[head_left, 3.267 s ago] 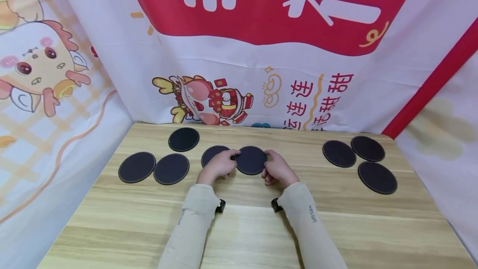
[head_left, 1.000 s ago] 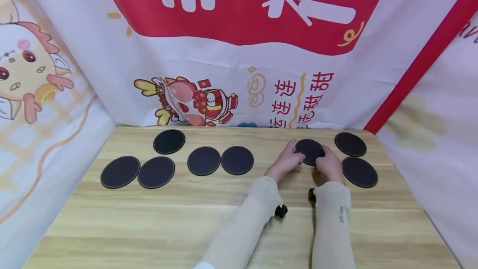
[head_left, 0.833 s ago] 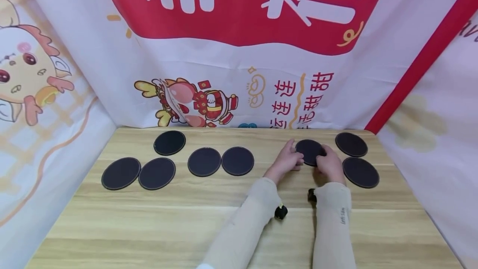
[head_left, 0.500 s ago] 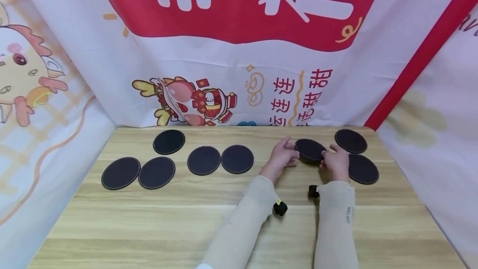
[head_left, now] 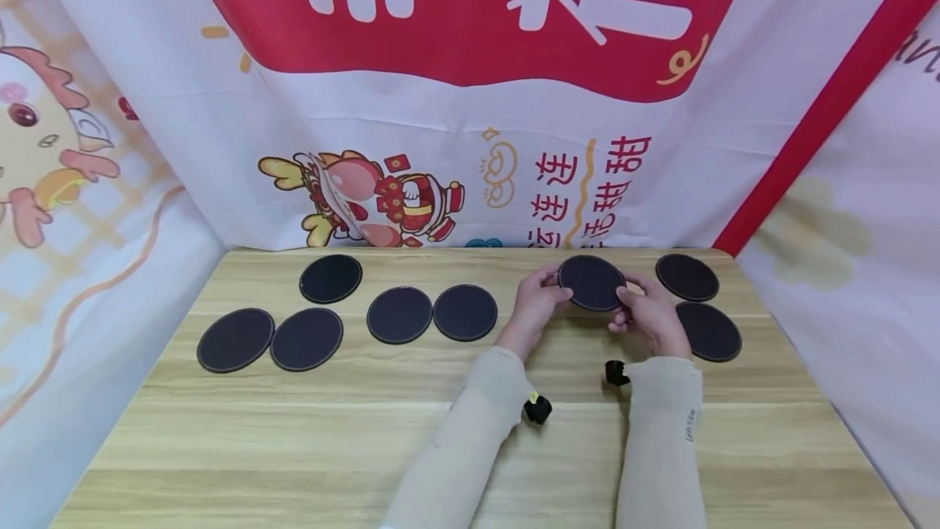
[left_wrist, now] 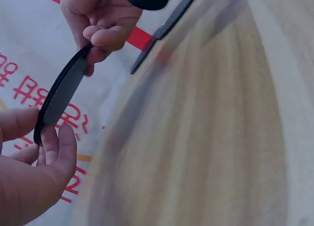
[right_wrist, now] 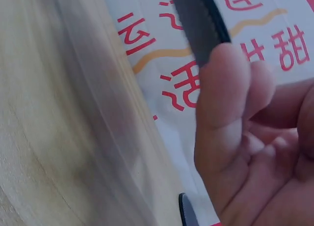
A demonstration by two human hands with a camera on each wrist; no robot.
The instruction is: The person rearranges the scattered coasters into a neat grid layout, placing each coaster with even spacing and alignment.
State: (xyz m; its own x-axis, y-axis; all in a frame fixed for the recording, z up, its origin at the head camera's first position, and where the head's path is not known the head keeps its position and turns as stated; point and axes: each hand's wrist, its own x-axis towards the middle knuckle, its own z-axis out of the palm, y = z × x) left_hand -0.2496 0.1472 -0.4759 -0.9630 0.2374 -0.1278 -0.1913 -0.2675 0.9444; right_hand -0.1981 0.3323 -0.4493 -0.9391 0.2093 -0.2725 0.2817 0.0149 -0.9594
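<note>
Both hands pinch a round black coaster [head_left: 591, 282] with a thin pale ring near its edge, raised above the table at right of centre. At its left edge, the left hand [head_left: 530, 308] has thumb and fingers on opposite faces. The right hand [head_left: 654, 313] grips the right edge. In the left wrist view the coaster [left_wrist: 66, 88] appears nearly edge-on between the hands, off the wood. From the right wrist, only part of the coaster [right_wrist: 198, 24] shows, beside the right fingertips. Two similar coasters lie just right of the right hand, an upper one [head_left: 687, 277] and a lower one [head_left: 707, 331].
Two coasters touch side by side mid-table, one left [head_left: 400, 315] and one right [head_left: 466, 313]. Three more lie at the left: a back one [head_left: 331, 278] and a front pair [head_left: 307, 339]. Printed cloth [head_left: 411, 96] hangs behind the wooden table [head_left: 308, 447] and along its sides.
Earlier, both hands were at a coaster in the middle pair. They then moved to the right group, took one coaster, tilted and lifted it, and shifted it slightly left and toward the back.
</note>
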